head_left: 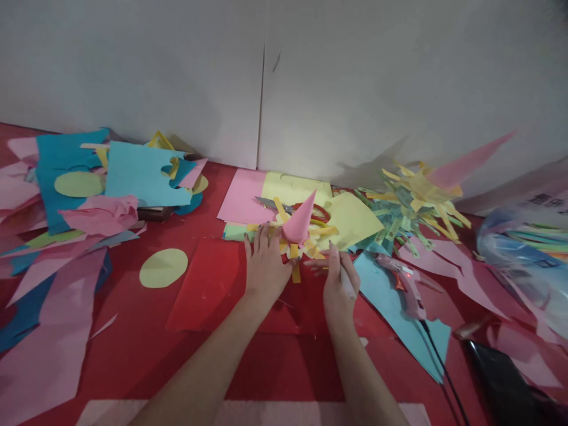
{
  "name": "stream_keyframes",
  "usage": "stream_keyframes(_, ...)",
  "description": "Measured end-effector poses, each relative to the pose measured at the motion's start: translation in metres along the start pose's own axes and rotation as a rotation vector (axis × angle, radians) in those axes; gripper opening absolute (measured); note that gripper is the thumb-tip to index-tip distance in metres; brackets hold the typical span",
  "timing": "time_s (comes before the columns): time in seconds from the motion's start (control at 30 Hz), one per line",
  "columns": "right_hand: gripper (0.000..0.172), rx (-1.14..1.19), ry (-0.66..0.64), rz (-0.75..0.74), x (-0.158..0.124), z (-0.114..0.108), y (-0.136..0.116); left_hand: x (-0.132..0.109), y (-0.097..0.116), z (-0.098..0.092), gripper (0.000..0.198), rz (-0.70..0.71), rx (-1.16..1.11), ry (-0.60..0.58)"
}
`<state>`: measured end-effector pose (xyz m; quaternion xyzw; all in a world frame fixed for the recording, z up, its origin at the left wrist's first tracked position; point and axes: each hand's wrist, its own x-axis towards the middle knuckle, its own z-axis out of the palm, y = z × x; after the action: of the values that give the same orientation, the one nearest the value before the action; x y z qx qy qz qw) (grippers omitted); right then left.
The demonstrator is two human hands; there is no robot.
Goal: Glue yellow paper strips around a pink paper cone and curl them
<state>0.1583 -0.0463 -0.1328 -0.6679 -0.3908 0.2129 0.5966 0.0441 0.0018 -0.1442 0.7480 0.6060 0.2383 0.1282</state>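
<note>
A small pink paper cone (300,222) stands upright in the middle of a ring of yellow paper strips (296,271). My left hand (268,263) lies at the left side of this piece, fingers spread and fingertips on the strips beside the cone's base. At its right side my right hand (341,284) is closed round a short white pen-like stick (347,283), partly hidden by the fingers. Its fingertips are close to the strips on the right. Behind the cone lie scissors (319,212) with red-orange handles.
A pink glue gun (410,287) with a lit red light rests on blue paper (381,296), its cable running forward. At the back right stands a taller pink cone (470,160) with fringed strips. Paper scraps (62,331) cover the left; a black phone-like object (501,378) lies front right.
</note>
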Motion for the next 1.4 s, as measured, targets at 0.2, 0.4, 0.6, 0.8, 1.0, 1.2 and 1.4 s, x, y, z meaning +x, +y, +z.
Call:
stream_keyframes(0.2, 0.046, 0.002, -0.021, -0.028, 0.001, -0.003, 0.002, 0.002, -0.002, 0.002, 0.054, 0.001, -0.011, -0.017)
stream_keyframes(0.4, 0.021, 0.019, -0.132, -0.067, 0.002, 0.0, 0.001, 0.002, -0.001, -0.002, 0.054, -0.011, -0.004, -0.05)
stream_keyframes(0.6, 0.024, -0.014, -0.185, -0.055, 0.002, 0.003, 0.006, 0.001, 0.0, -0.004, 0.053, -0.013, -0.008, -0.066)
stream_keyframes(0.8, 0.025, -0.019, -0.177, -0.054, 0.003, 0.004, 0.009, 0.002, -0.001, -0.002, 0.051, -0.008, 0.007, -0.061)
stream_keyframes(1.0, 0.025, -0.034, -0.184, -0.05, 0.003, 0.004, 0.009, 0.002, 0.0, -0.003, 0.051, -0.005, 0.033, -0.064)
stream_keyframes(1.2, 0.025, -0.003, -0.191, -0.044, 0.002, 0.002, 0.01, 0.002, -0.001, -0.001, 0.053, 0.001, 0.033, -0.056)
stream_keyframes(1.4, 0.025, -0.014, -0.184, -0.049, 0.002, 0.001, 0.011, 0.001, -0.001, -0.002, 0.05, 0.006, 0.029, -0.048)
